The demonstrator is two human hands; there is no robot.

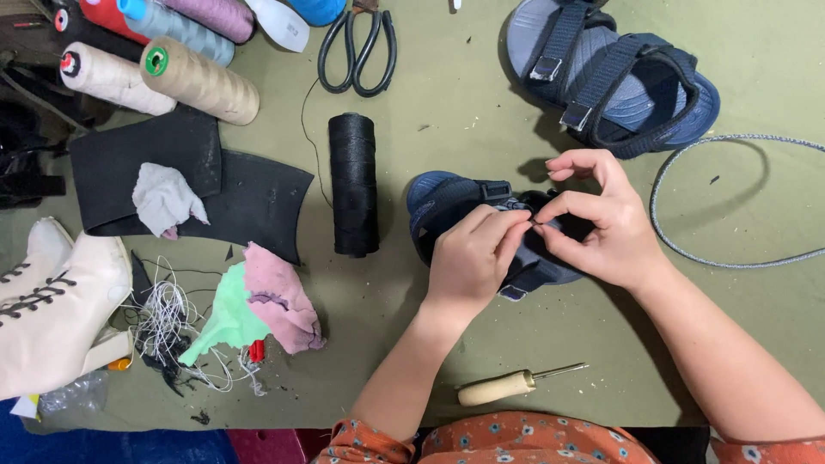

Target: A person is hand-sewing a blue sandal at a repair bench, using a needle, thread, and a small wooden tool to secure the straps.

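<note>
Sandal, centre frame, under strap stitching; left hand and right hand pinch something tiny, likely thread, over it; next move needs steady tension.

Olive-green bench w/ black thread spool, scissors, two blue sandals, wood-handled awl, black rubber sheets, cloth scraps, cream lace-up boot, grey cord.

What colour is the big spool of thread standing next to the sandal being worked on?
Black. The spool of thread shows clearly in the head view, left of the blue sandal.
</note>
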